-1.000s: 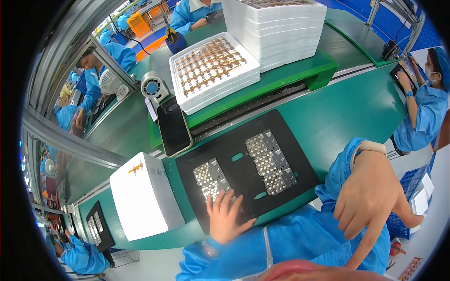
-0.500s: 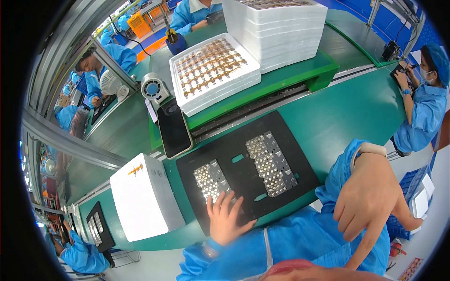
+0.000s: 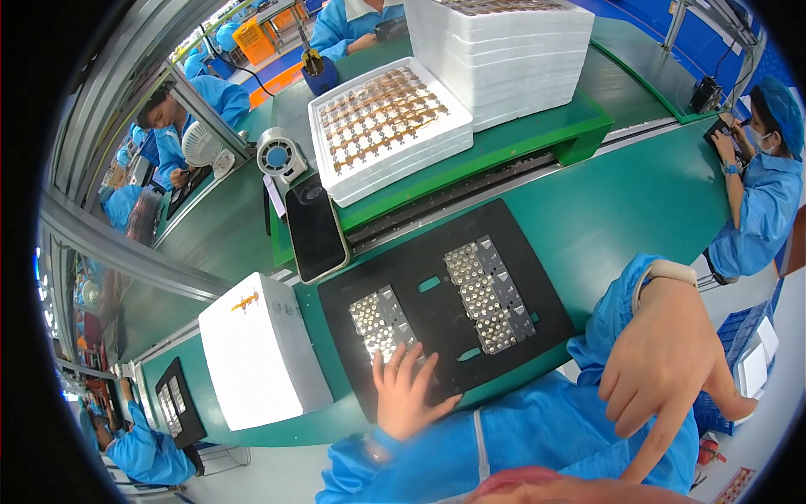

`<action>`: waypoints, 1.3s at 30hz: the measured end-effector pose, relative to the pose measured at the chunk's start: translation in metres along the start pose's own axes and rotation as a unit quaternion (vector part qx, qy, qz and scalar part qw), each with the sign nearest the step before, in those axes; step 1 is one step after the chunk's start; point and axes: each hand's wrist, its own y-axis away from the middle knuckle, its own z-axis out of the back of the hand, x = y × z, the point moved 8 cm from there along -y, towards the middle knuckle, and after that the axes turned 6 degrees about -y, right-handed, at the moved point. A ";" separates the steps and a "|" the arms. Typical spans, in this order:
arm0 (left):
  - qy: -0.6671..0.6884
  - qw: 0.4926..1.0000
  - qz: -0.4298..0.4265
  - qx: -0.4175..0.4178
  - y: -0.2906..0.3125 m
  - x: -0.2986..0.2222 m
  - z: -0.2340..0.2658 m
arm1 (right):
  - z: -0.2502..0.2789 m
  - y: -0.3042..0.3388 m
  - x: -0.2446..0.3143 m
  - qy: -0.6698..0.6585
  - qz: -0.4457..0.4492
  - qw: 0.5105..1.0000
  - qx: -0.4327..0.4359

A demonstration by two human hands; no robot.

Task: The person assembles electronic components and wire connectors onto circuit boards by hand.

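My left hand (image 3: pixel 405 393) lies with its fingers spread over the near end of a small metal plate dotted with round silver studs (image 3: pixel 376 319). That plate rests on a black board (image 3: pixel 428 315), and my fingers cover its lower end. On the board's right half is a longer studded metal plate (image 3: pixel 489 294), which neither hand touches. My right hand (image 3: pixel 667 357) is raised close to the camera, right of the board. Its index finger points down and its thumb sticks out; the other fingers curl loosely, with nothing visible in them.
Left of the board stands a white foam block (image 3: pixel 260 357) with a small orange flexible part on top. A phone (image 3: pixel 315 231), a small fan (image 3: pixel 280 157) and a foam tray of orange flexible parts (image 3: pixel 382 118) lie beyond. Co-workers (image 3: pixel 760 181) sit around the green table (image 3: pixel 638 185).
The view has shifted very slightly, so the table things sit a little farther right. Both hands keep nearly the same pose.
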 end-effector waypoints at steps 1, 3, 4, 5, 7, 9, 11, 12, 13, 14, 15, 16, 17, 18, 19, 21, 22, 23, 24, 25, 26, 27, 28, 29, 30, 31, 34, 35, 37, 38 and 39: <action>-0.001 1.000 0.001 0.002 0.001 0.000 0.000 | 0.000 0.000 -0.001 -0.004 -0.001 1.000 -0.001; -0.002 1.000 0.004 0.002 0.002 0.000 -0.001 | 0.000 0.001 -0.002 -0.006 0.002 1.000 0.002; -0.003 1.000 0.002 0.001 0.001 -0.001 0.000 | -0.001 0.000 -0.001 -0.006 0.002 1.000 0.004; -0.002 1.000 -0.001 0.002 0.001 -0.001 0.000 | -0.001 0.000 0.000 -0.005 0.001 1.000 0.002; -0.006 1.000 0.000 0.000 0.000 -0.002 0.001 | -0.001 0.000 0.000 0.000 0.001 1.000 0.005; -0.007 1.000 0.002 0.002 0.000 -0.001 0.000 | -0.001 0.001 -0.001 -0.001 0.001 1.000 0.006; -0.006 1.000 0.002 0.003 0.001 -0.001 0.000 | 0.000 0.000 -0.001 -0.002 0.000 1.000 0.006; -0.007 1.000 0.002 0.002 0.001 -0.001 0.000 | 0.003 -0.002 -0.001 -0.005 -0.003 1.000 0.003; -0.007 1.000 0.001 0.000 0.001 -0.001 0.001 | 0.004 -0.003 -0.001 -0.009 -0.005 1.000 -0.001; -0.007 1.000 0.001 0.000 0.001 -0.001 0.000 | 0.004 -0.003 -0.001 -0.009 -0.005 1.000 -0.001; -0.007 1.000 0.000 -0.002 0.000 -0.001 0.000 | 0.004 -0.003 -0.001 -0.009 -0.005 1.000 -0.004; -0.006 1.000 -0.001 -0.004 0.000 -0.001 0.000 | 0.005 -0.003 -0.001 -0.009 -0.005 1.000 -0.007; -0.006 1.000 -0.002 -0.003 0.000 -0.001 0.001 | 0.004 -0.003 -0.001 -0.009 -0.005 1.000 -0.007; -0.005 1.000 -0.001 -0.002 0.000 -0.002 0.001 | 0.005 -0.003 0.000 -0.007 -0.003 1.000 -0.016; -0.005 1.000 0.001 0.000 0.000 -0.001 0.000 | 0.006 -0.002 -0.001 -0.006 0.002 1.000 -0.023; -0.006 1.000 0.003 0.001 0.000 -0.001 -0.001 | 0.004 0.001 -0.003 -0.004 0.003 1.000 -0.005; -0.006 1.000 0.002 0.000 0.001 0.000 0.000 | 0.001 0.001 -0.003 -0.001 0.002 1.000 0.014; -0.005 1.000 0.002 0.000 0.001 0.000 0.000 | 0.000 0.000 -0.004 -0.001 0.001 1.000 0.014; -0.005 1.000 0.003 0.000 0.002 0.000 0.000 | 0.000 -0.001 -0.004 0.000 0.002 1.000 0.009; -0.005 1.000 0.004 0.002 0.001 0.000 0.000 | 0.001 0.000 -0.004 0.000 0.002 1.000 0.002; -0.005 1.000 0.003 0.003 0.001 0.000 0.000 | 0.001 0.000 -0.004 0.000 0.002 1.000 0.001; -0.005 1.000 0.004 0.002 0.001 0.000 0.000 | 0.001 0.000 -0.003 0.001 0.002 1.000 0.003; -0.005 1.000 0.003 0.002 0.000 -0.001 0.000 | 0.001 0.001 -0.003 0.003 0.001 1.000 0.004; -0.005 1.000 0.002 0.002 0.000 -0.001 0.000 | 0.002 0.001 -0.002 0.003 0.001 1.000 0.003; -0.004 1.000 0.001 0.002 -0.001 -0.001 0.001 | 0.002 0.001 -0.002 0.004 0.000 1.000 0.004; -0.003 1.000 0.002 0.003 0.000 -0.001 0.000 | 0.001 0.000 -0.002 0.003 -0.001 1.000 0.005; -0.006 1.000 0.000 -0.004 0.000 0.000 0.000 | 0.002 0.001 -0.003 0.004 0.001 1.000 0.002; -0.006 1.000 0.002 -0.004 0.001 0.000 0.000 | 0.003 0.001 -0.004 0.002 0.001 1.000 0.003; -0.005 1.000 0.004 -0.004 0.001 0.000 -0.001 | 0.003 0.001 -0.003 0.007 0.001 1.000 0.003; -0.004 1.000 0.002 -0.003 0.000 -0.001 0.000 | 0.003 0.000 -0.002 0.007 0.000 1.000 0.002; -0.007 1.000 0.000 -0.005 -0.001 -0.001 0.001 | 0.004 -0.001 -0.001 0.007 0.000 1.000 0.000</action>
